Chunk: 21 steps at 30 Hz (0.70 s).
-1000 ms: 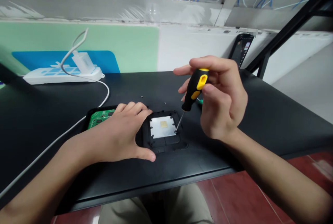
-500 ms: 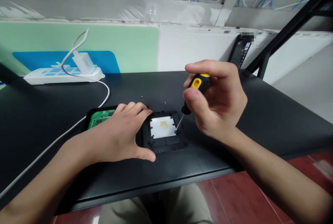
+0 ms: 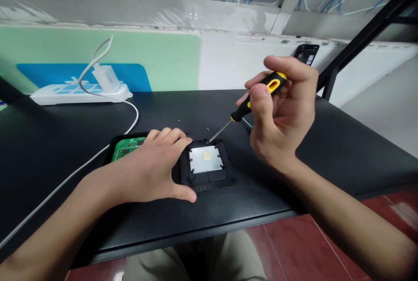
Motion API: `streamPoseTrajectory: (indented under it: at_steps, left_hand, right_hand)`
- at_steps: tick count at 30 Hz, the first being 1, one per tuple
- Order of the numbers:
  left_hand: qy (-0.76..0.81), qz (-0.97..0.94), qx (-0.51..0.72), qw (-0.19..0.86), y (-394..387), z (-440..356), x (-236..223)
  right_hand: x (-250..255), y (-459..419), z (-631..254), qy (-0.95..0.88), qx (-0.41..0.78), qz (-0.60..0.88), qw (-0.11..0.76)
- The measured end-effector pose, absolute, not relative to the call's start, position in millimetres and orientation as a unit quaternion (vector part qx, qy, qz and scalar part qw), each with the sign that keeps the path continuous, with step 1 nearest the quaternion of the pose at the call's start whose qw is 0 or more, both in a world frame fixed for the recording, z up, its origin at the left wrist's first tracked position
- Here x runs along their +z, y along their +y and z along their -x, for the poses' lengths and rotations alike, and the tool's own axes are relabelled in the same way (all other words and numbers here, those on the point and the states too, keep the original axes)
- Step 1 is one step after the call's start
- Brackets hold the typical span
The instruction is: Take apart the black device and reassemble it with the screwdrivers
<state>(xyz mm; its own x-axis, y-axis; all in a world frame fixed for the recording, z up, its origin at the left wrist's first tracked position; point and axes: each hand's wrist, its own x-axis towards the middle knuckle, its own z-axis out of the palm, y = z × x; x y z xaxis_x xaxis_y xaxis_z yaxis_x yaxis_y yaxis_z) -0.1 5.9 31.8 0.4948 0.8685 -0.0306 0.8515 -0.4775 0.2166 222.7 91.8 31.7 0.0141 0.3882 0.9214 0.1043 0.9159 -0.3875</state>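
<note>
Fingers of the right hand (image 3: pixel 287 111) were wrapped around a black-and-yellow screwdriver (image 3: pixel 247 108), whose shaft slanted down to the far edge of a black plastic cover (image 3: pixel 217 177); whether the tip touched it, I could not tell. The left hand (image 3: pixel 146 165) lay palm down over the cover's left side, its four fingers close together and its thumb spread towards the near side. Inside the cover sat a silvery metal plate (image 3: pixel 205 167) bearing a tan square pad (image 3: pixel 207 155). To the left, a black case (image 3: pixel 112 142) held a green circuit board (image 3: pixel 126 148), partly under the hand. Two loose screws (image 3: pixel 207 129) lay on the far side of the black table (image 3: pixel 156 109). The work looked partway along: cover and case were apart, but the plate remained seated, its edge fixings too small to read.
</note>
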Motion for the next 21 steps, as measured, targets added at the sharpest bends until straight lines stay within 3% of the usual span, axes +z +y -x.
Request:
streamPoseTrajectory:
  at_steps: [10,21]
  left_hand:
    - [0.506,-0.845,0.138,0.104,16.1,6.2,39.7]
    - [0.479,-0.866,0.111,0.094,18.6,0.7,32.4]
  right_hand:
    - [3.0,122.4,-219.1,-0.684,0.203,0.206,0.669]
    - [2.7,127.5,-220.2,-0.658,0.211,0.235,0.683]
